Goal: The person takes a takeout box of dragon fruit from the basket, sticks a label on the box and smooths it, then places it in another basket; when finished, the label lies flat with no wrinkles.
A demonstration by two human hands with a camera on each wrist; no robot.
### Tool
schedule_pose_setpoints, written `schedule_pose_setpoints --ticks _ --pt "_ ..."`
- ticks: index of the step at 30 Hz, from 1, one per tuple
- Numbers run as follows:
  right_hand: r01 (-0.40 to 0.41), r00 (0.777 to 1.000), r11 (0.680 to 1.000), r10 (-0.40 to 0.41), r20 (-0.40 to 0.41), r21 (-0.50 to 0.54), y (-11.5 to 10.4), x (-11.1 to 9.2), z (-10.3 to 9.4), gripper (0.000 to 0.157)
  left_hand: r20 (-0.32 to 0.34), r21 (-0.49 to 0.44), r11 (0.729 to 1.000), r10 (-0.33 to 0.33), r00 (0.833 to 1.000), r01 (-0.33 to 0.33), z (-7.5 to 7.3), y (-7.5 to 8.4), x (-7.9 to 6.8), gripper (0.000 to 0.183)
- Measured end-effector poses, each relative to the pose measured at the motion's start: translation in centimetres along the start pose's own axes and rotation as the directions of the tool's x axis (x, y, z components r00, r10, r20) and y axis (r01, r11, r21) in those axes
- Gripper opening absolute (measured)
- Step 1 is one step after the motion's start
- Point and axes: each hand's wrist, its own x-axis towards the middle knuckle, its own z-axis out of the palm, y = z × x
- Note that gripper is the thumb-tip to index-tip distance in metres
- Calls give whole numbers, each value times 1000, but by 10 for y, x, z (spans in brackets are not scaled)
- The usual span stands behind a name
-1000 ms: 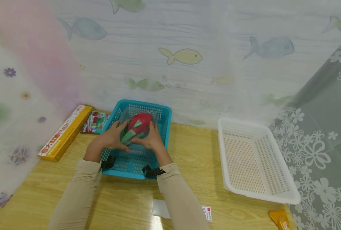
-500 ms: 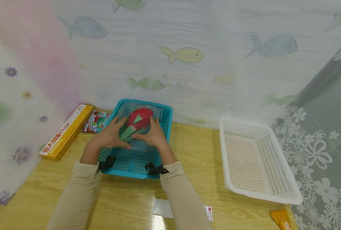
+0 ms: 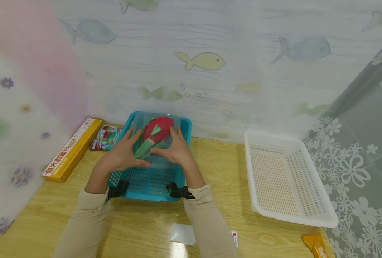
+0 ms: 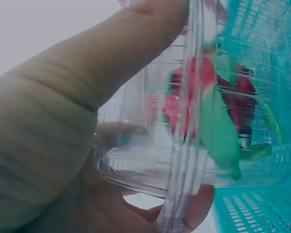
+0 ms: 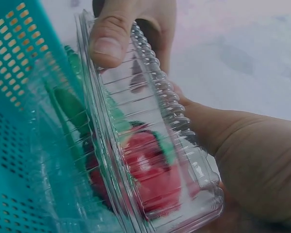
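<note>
A clear plastic clamshell box point(image 3: 138, 121) holds a dragon fruit point(image 3: 158, 129), red with green scales. My left hand point(image 3: 121, 152) grips the box on its left side, and in the left wrist view its thumb and fingers wrap the lidded rim. On the opposite side my right hand point(image 3: 178, 149) grips it, with the thumb point(image 5: 109, 48) of a hand pressing the ridged edge in the right wrist view. Lid and base lie together along the seam. The box hangs tilted over the teal basket point(image 3: 142, 195), overlapping its back rim in the head view.
A white basket point(image 3: 271, 179) stands on the right of the wooden table point(image 3: 216, 168). To the left lie a yellow pasta box point(image 3: 73, 150) and a colourful packet point(image 3: 106, 137). Near the front are a silver packet point(image 3: 182, 234) and an orange packet point(image 3: 314, 243). A fish-patterned curtain point(image 3: 129, 71) hangs behind.
Both hands have raised the clamshell box with the dragon fruit a little, so it covers more of the teal basket's back rim. The grip on each side stays the same.
</note>
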Motion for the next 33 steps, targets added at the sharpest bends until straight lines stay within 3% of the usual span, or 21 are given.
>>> schedule_pose_setpoints --ticks 16,33 --pt "-18 997 1000 18 -69 5 -4 -36 -38 105 -42 -50 998 25 999 -28 2 44 -10 123" --pt "-54 991 998 49 -126 -41 19 -76 -79 106 -92 -124 991 46 995 -57 35 92 -9 121"
